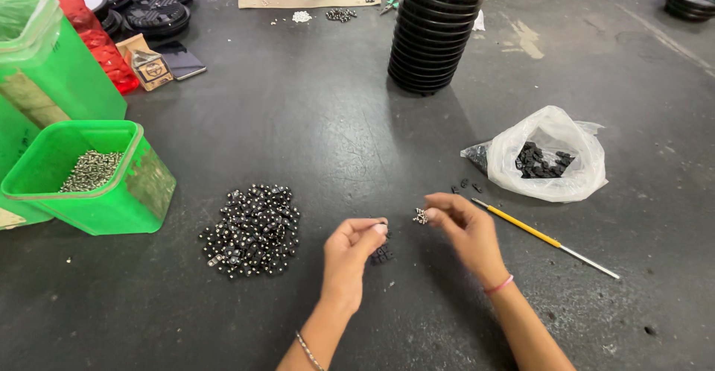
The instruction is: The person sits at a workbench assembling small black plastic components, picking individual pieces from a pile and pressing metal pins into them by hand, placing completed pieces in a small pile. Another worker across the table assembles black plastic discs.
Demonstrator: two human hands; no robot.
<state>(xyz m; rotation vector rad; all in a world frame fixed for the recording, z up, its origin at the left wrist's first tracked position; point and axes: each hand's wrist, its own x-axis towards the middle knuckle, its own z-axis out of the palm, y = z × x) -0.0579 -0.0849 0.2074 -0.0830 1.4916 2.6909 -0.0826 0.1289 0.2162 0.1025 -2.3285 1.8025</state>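
While the right hand (468, 229) pinches a small silvery clip (421, 216) at its fingertips, the left hand (350, 255) curls shut over tiny black parts (381, 255) lying on the dark, scuffed surface (313, 118); at nine o'clock of the hands sits a glossy heap of black-and-silver pieces (253, 229); farther at nine, a green plastic tub (134, 192) of metal bits; at two o'clock a crinkled clear bag (577, 170); at three a yellow-handled tool (544, 238); at twelve, stacked black rings (436, 28).

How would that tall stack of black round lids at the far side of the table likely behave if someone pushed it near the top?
The stack of black lids stands tall and narrow, so it would probably tip or shear apart. The lids look like thin plastic, likely light. On the dark table it might slide if pushed low.
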